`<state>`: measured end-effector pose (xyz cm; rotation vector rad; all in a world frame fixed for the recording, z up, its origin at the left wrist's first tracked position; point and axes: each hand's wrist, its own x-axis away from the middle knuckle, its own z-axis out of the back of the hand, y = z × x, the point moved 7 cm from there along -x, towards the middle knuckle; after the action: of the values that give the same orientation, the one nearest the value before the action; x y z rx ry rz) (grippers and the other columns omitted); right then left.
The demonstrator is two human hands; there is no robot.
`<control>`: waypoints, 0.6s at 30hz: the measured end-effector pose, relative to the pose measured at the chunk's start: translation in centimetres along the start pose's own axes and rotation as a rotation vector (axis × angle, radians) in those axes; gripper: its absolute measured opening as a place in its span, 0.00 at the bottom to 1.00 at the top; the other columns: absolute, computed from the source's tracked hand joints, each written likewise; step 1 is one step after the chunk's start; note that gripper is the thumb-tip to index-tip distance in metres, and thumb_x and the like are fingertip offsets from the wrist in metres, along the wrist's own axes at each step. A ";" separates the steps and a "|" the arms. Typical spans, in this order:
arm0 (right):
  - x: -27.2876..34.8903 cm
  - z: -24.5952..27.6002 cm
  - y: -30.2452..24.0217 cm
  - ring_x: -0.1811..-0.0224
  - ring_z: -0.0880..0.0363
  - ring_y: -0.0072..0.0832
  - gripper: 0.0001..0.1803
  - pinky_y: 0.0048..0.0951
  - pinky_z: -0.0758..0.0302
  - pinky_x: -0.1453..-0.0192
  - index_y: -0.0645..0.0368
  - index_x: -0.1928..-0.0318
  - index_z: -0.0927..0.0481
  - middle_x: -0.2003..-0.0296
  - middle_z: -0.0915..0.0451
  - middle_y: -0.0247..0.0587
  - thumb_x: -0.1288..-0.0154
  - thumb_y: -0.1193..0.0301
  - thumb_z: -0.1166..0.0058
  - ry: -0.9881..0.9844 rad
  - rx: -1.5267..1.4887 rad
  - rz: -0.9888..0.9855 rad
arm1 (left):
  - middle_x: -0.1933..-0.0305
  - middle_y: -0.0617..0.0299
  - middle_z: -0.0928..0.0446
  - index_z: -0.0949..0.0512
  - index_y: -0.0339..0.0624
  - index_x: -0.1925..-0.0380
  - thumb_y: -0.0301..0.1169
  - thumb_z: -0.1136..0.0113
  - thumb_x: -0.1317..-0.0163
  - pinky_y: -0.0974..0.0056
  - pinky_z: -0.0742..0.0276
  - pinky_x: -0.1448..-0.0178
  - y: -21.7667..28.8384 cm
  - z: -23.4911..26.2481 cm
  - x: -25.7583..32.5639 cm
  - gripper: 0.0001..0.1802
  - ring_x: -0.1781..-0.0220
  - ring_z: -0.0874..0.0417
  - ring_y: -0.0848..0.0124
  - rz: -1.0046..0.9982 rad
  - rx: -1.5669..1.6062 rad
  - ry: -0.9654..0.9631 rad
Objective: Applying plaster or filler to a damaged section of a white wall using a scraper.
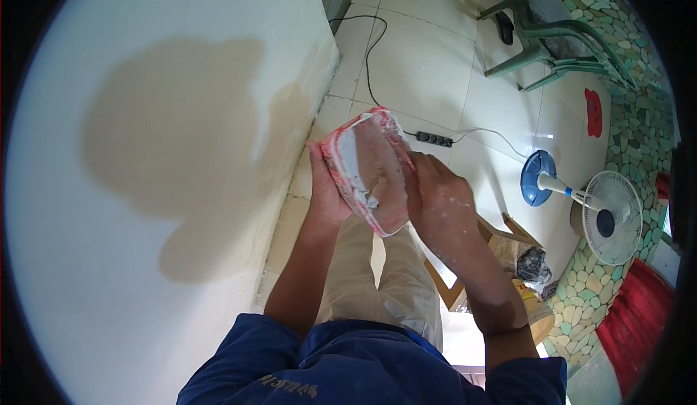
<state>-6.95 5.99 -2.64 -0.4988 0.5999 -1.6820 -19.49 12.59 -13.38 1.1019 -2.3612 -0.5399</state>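
Note:
My left hand [324, 187] grips a flat red board [363, 165] smeared with grey-white plaster and holds it tilted in front of me. My right hand [434, 191] is pressed against the board's face and right edge; its fingers seem closed on a scraper, which is mostly hidden. Both hands are dusted with plaster. To the left stands a white wall [145, 187] with a large tan plastered patch [174, 136].
Below lies a white tiled floor [428, 63] with a black cable and a power strip [434, 139]. A standing fan [606, 212] with a blue base is at right, stacked green plastic chairs [559, 42] at the top right, and cardboard and bags [519, 260] beside my right leg.

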 end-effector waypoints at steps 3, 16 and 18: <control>0.0 -2.3 0.1 0.70 0.18 0.47 0.17 0.43 0.19 0.66 0.60 0.48 0.27 0.60 0.20 0.50 0.39 0.75 0.47 -0.033 -0.011 0.044 | 0.35 0.53 0.29 0.37 0.41 0.33 0.72 0.68 0.36 0.53 0.31 0.32 0.0 0.0 0.0 0.49 0.36 0.27 0.61 0.003 -0.119 -0.138; 1.2 -2.4 -2.1 0.68 0.18 0.49 0.10 0.39 0.22 0.65 0.65 0.52 0.23 0.64 0.19 0.55 0.34 0.77 0.46 -0.082 -0.437 0.056 | 0.41 0.52 0.24 0.33 0.34 0.37 0.72 0.67 0.36 0.54 0.26 0.36 0.5 5.4 1.0 0.51 0.41 0.22 0.61 -0.019 0.110 -0.062; 1.2 -1.5 -2.0 0.71 0.19 0.47 0.09 0.36 0.24 0.68 0.66 0.54 0.22 0.67 0.20 0.54 0.33 0.77 0.46 -0.057 -0.526 0.028 | 0.41 0.52 0.24 0.33 0.34 0.37 0.72 0.67 0.37 0.53 0.26 0.36 0.6 6.0 1.2 0.51 0.42 0.22 0.61 -0.007 0.160 -0.093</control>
<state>-9.67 5.27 -2.53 -0.9042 1.0080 -1.4700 -23.93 12.93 -17.59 1.1787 -2.5184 -0.4191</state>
